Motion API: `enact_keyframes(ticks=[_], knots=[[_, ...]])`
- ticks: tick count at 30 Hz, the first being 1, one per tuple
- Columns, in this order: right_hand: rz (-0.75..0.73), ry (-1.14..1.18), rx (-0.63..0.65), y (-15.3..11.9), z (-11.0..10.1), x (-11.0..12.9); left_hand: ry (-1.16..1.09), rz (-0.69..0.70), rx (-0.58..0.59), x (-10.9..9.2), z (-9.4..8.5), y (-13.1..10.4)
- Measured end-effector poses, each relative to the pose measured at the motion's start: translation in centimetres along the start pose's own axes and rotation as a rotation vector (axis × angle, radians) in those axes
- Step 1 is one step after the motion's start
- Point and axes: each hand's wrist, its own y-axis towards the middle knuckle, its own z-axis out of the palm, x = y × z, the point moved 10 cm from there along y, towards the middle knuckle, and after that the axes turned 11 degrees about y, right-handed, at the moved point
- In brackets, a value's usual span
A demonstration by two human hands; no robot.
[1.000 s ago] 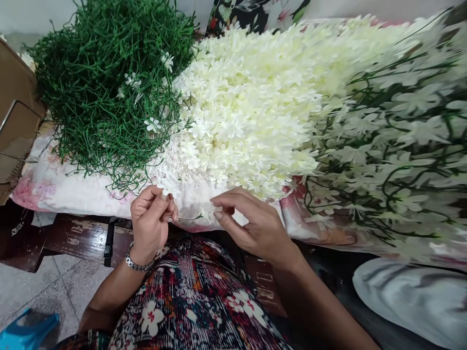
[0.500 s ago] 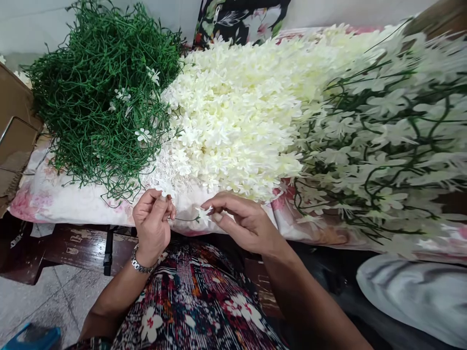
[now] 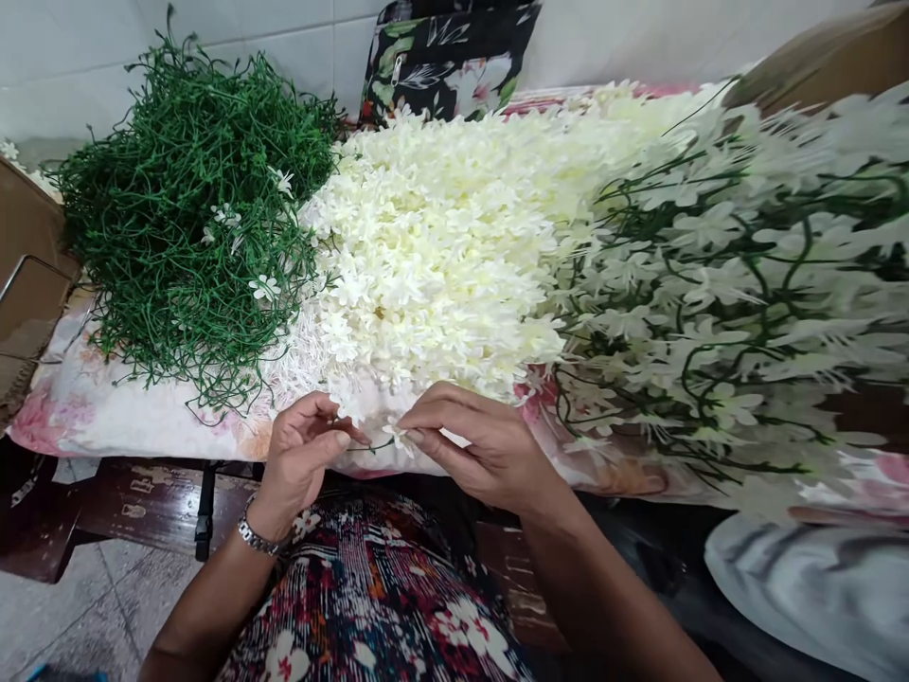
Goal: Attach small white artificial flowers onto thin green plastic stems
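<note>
Our left hand [image 3: 302, 459] pinches a thin green stem [image 3: 370, 446]; our right hand [image 3: 479, 445] pinches its frilly white blossom [image 3: 400, 437].

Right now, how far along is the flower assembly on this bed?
Done: a large heap of finished stems with blossoms lies at the right. In hand: the left hand pinches a thin green stem while the right hand holds a white blossom at its tip. Left: a big pile of bare green stems and a wide mound of loose blossoms, so plenty seems to remain.
</note>
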Motion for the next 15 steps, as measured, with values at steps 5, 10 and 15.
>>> enact_keyframes(ticks=[5, 10, 15], knots=[[-0.158, -0.1, 0.033, 0.4, -0.3, 2.1, 0.033, -0.076, 0.018, 0.4, 0.2, -0.1], [-0.233, -0.085, 0.045, 0.7, -0.2, 3.1, 0.041, -0.073, 0.075, -0.1, 0.9, -0.1], [-0.244, -0.076, 0.049, 0.7, 0.4, 3.0, 0.059, -0.162, 0.188, 0.9, 2.0, -0.4]])
